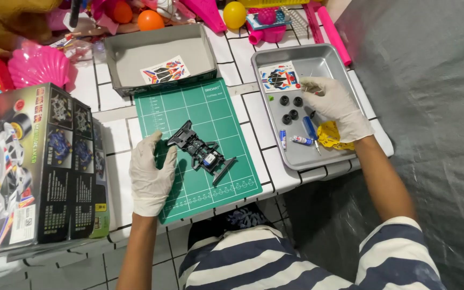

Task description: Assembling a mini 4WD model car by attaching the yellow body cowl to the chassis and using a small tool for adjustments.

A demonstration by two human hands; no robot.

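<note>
The left hand (150, 174) lay flat and spread on the green mat (189, 110), touching the black chassis (202, 152), which had no wheels yet; the four wheels (291, 109) remained in the metal tray (339, 67); the right hand (335, 106) reached there, fingers curled, pinching something too small to identify.

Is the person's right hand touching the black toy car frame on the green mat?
No, the right hand reaches into the metal tray; only the left hand rests by the car frame.
</note>
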